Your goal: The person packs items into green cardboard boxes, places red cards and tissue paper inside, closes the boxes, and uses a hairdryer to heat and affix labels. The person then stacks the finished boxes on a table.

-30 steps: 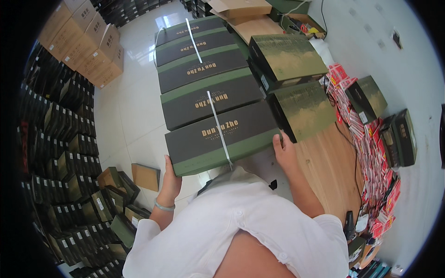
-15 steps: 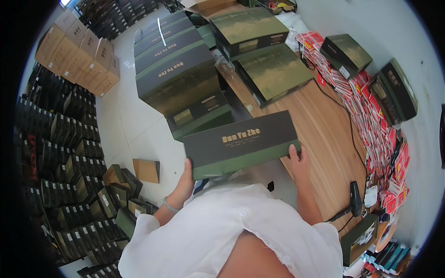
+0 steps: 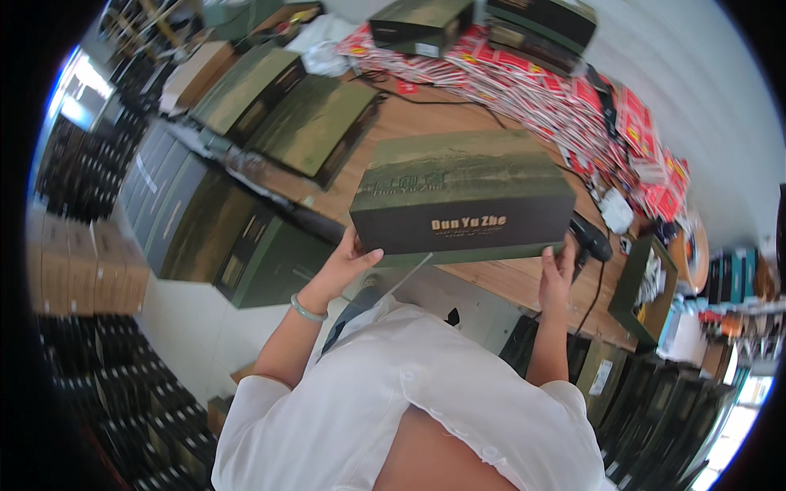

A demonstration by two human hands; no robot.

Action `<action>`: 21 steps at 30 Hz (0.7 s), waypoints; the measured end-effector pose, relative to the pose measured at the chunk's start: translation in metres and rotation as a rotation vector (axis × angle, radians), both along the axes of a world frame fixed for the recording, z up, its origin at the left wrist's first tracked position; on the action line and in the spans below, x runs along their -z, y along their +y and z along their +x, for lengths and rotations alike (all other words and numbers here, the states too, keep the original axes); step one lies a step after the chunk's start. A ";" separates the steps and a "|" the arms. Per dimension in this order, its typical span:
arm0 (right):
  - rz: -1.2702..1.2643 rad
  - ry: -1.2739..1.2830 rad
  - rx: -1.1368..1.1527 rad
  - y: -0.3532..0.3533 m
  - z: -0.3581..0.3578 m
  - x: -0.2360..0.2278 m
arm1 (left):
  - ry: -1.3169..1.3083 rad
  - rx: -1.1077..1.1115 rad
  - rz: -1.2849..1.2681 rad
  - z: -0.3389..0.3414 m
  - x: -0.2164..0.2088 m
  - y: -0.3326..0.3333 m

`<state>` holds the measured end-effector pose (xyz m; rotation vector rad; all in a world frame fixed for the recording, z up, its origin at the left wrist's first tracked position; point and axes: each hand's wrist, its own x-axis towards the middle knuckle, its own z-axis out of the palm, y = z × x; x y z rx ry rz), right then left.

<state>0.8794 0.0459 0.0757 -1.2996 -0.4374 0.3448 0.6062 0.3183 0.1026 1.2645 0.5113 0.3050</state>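
My left hand (image 3: pixel 348 268), with a pale bracelet at the wrist, grips the near left corner of a dark green and black cardboard box (image 3: pixel 463 227). At the box's right end my right hand (image 3: pixel 557 270) holds the lower corner, fingers wrapped on the edge. The lid is on and its landscape-print top faces up. The box is held level over the near side of the wooden table (image 3: pixel 360 182); whether it touches the tabletop cannot be seen. A thin pale strip (image 3: pixel 411 275) slants below its front edge.
Two similar boxes (image 3: pixel 315 123) lie at the table's far left, beside a tall stack (image 3: pixel 196 221). Red and white packets (image 3: pixel 524 90) heap along the wall, with more boxes (image 3: pixel 422 26) on them. A black hair dryer (image 3: pixel 591 239) and an open box (image 3: pixel 647 286) are at right.
The view has turned right. The box has swung from beside the stack to over the table and tipped, so its lid's top now shows. Both hands have kept hold.
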 end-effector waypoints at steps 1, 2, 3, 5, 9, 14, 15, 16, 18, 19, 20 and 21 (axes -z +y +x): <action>-0.008 0.010 0.019 -0.007 0.004 0.014 | 0.027 0.048 0.011 0.013 0.020 0.011; -0.014 0.083 0.063 -0.016 0.005 0.044 | 0.051 0.100 0.024 0.026 0.041 0.023; -0.019 0.160 0.108 -0.025 0.003 0.075 | 0.070 0.076 -0.021 0.037 0.061 0.031; -0.106 0.290 0.068 -0.027 -0.007 0.108 | 0.143 0.130 -0.052 0.051 0.091 0.049; -0.118 0.493 0.076 -0.030 -0.018 0.188 | 0.239 0.146 -0.200 0.065 0.159 0.090; -0.075 0.835 0.251 0.010 -0.018 0.206 | 0.230 0.050 -0.408 0.085 0.227 0.148; -0.077 0.822 0.231 0.019 -0.014 0.206 | 0.264 0.005 -0.457 0.096 0.226 0.151; -0.081 0.810 0.207 0.028 -0.008 0.206 | 0.285 0.017 -0.455 0.106 0.225 0.155; -0.130 0.823 0.163 0.042 0.005 0.210 | 0.335 0.029 -0.464 0.125 0.213 0.157; -0.170 0.842 0.142 0.049 0.015 0.213 | 0.360 0.054 -0.432 0.128 0.217 0.164; -0.214 0.862 0.116 0.054 0.024 0.219 | 0.386 0.074 -0.402 0.127 0.224 0.168; -0.234 0.864 0.137 0.058 0.032 0.224 | 0.416 0.097 -0.376 0.128 0.226 0.170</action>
